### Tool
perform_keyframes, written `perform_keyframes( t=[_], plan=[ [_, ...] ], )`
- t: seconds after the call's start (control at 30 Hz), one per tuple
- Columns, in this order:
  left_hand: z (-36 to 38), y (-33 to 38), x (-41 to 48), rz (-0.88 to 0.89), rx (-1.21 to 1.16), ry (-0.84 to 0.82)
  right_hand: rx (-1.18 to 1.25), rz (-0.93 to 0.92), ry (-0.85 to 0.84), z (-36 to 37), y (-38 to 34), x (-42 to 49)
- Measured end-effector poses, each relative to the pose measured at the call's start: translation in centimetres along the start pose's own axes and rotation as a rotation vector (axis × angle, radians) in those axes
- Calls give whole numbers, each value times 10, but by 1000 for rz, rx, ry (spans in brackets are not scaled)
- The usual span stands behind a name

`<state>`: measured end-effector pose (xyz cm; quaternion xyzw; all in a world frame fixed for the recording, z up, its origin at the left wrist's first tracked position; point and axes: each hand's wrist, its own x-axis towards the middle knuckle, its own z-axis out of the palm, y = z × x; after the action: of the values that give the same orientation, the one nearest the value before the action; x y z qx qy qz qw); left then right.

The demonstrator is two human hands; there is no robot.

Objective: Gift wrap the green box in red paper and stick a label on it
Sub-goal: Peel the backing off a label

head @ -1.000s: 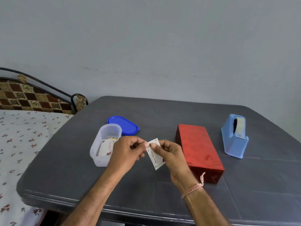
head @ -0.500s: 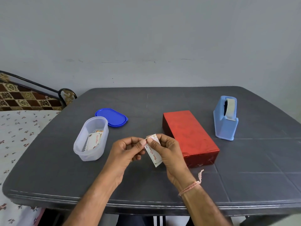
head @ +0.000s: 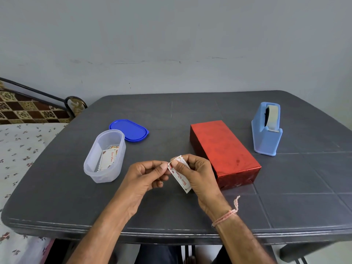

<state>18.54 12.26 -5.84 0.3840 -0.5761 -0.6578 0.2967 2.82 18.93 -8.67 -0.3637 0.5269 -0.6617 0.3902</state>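
1. Pinching one label (head: pixel 180 176) at its top corner are the left hand (head: pixel 146 178) and right hand (head: pixel 199 173).
2. One red-wrapped box (head: pixel 224 151) lies on the table (head: pixel 66 187), beside the right hand.
3. One dispenser (head: pixel 266 138), one tub (head: pixel 102 176), one lid (head: pixel 129 129).

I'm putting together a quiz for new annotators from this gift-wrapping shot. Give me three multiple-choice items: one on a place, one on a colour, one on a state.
1. Where is the blue lid relative to the clear container?
A. Snapped onto it
B. On the table, behind it
C. Inside it

2. What colour is the tape dispenser?
A. Light blue
B. Green
C. Red

3. What is the state of the label?
A. Pinched between the left hand and the right hand
B. Already stuck down
C. Lying flat on the table

Answers:
1. B: the lid rests flat on the table beyond the open container's far end.
2. A: its whole body is pale blue.
3. A: fingers and thumbs of both hands pinch it above the table.
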Motion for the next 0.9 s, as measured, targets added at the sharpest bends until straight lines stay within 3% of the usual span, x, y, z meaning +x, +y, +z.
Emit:
perform_keyframes(
  t=[0.9],
  plan=[
    [0, -3, 0, 75, 349, 73, -146, 4, -42, 0, -6, -10]
  ],
)
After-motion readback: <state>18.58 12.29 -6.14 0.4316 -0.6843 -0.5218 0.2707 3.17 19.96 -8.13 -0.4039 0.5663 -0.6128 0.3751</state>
